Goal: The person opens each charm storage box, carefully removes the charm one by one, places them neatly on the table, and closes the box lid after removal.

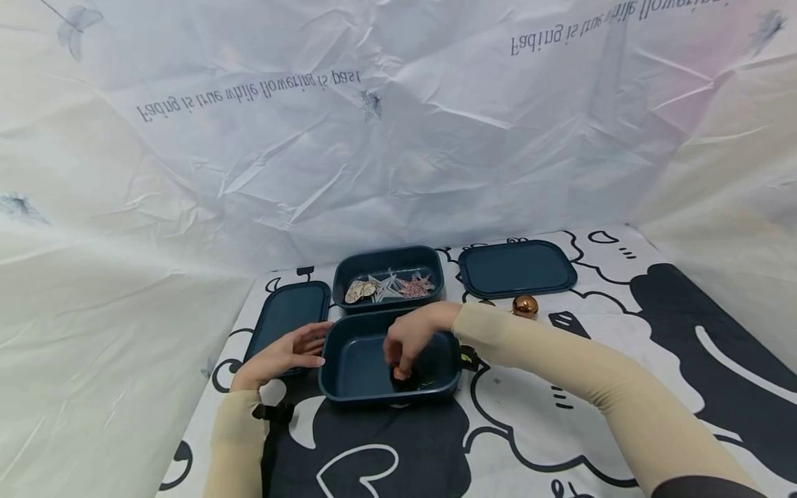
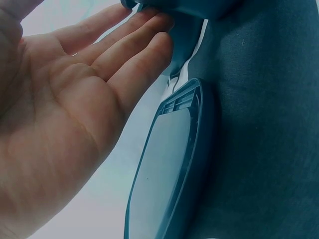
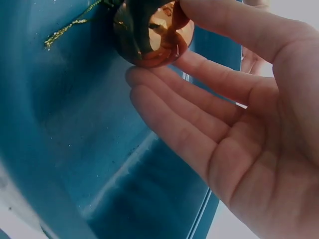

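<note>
My right hand [image 1: 412, 337] reaches down into the near dark blue box [image 1: 355, 395]. Between thumb and fingers it pinches a shiny copper-coloured bauble [image 3: 162, 47] low in the box's right half. A thin gold cord [image 3: 65, 32] trails from the bauble in the right wrist view. At the box's left side is my left hand [image 1: 288, 354], its fingers nearly straight and the fingertips right at the rim. In the left wrist view its palm [image 2: 65, 104] shows bare, and nothing lies in it.
Behind stands a second blue box [image 1: 349, 271] with wooden discs, pale stars and pinkish stars. Blue lids lie at left [image 1: 289, 311] and back right [image 1: 518, 268]. Another copper bauble [image 1: 525, 306] sits beyond my right forearm. White sheeting [image 1: 398, 173] hangs behind the patterned cloth.
</note>
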Demonstrator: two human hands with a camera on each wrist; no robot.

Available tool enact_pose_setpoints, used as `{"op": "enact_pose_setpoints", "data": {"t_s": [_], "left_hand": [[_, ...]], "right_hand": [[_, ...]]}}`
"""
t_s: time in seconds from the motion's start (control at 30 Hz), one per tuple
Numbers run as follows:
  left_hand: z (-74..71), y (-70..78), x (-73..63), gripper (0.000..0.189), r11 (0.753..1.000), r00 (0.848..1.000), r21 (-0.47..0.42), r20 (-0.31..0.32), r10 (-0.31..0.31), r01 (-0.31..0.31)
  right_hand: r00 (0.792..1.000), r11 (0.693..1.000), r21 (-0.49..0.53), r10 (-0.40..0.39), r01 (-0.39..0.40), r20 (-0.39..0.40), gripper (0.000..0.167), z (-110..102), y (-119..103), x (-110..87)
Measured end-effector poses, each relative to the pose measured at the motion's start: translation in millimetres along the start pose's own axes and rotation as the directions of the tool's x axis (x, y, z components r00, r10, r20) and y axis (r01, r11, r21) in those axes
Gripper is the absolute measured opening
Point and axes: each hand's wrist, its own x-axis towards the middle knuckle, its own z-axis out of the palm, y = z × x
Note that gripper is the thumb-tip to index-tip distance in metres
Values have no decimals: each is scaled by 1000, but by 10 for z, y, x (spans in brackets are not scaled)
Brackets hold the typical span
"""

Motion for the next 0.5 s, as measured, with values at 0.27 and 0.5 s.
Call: {"op": "enact_pose_setpoints", "data": {"t_s": [0.27, 0.5], "left_hand": [[-12, 16, -13, 81, 1000, 1000, 20, -16, -6, 6], [-7, 5, 2, 82, 1000, 1000, -8, 4, 1, -1]], "right_hand": [[987, 1000, -2, -18, 18, -158, 32, -96, 49, -174], [949, 1000, 21, -12, 20, -316, 35, -211, 190, -517]]}}
